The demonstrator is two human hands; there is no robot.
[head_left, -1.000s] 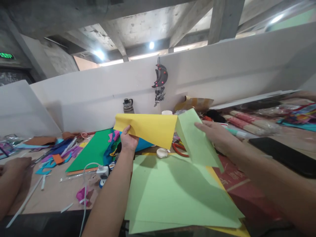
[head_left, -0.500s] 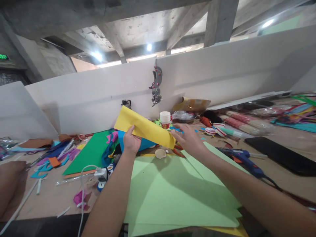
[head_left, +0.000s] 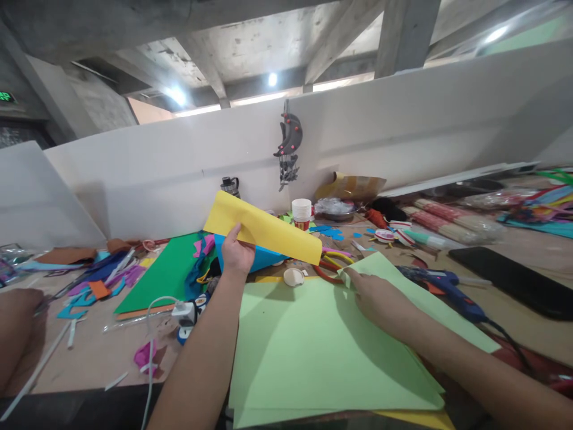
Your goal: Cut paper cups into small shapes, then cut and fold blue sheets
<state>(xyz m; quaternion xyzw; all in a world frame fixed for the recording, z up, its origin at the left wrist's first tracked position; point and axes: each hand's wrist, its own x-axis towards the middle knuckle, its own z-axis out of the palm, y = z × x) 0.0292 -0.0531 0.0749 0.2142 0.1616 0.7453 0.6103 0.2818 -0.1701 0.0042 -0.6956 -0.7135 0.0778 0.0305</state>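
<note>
My left hand [head_left: 238, 254] grips a curled yellow sheet [head_left: 280, 233], thumb on its face, raised above the table. Lower and to the right, my right hand [head_left: 382, 298] has its fingers bent at the upper edge of a light green sheet [head_left: 430, 304], pinching it beside a pair of scissors [head_left: 330, 276] with red and yellow handles. Part of the scissors lies hidden under the yellow sheet. More light green sheets [head_left: 308, 352] lie stacked in front of me. A small round pale disc [head_left: 293, 277] rests at the stack's far edge.
On the right lie a blue glue gun [head_left: 454, 289] and a long black object [head_left: 514, 283]. White paper cups [head_left: 301, 210] stand behind. To the left are a green sheet [head_left: 154, 278], a white plug with cable [head_left: 184, 312] and another person's hand [head_left: 20, 310].
My right hand has left the yellow sheet's end and come down to the green sheets, whose top one has shifted right. My left hand still holds the yellow sheet.
</note>
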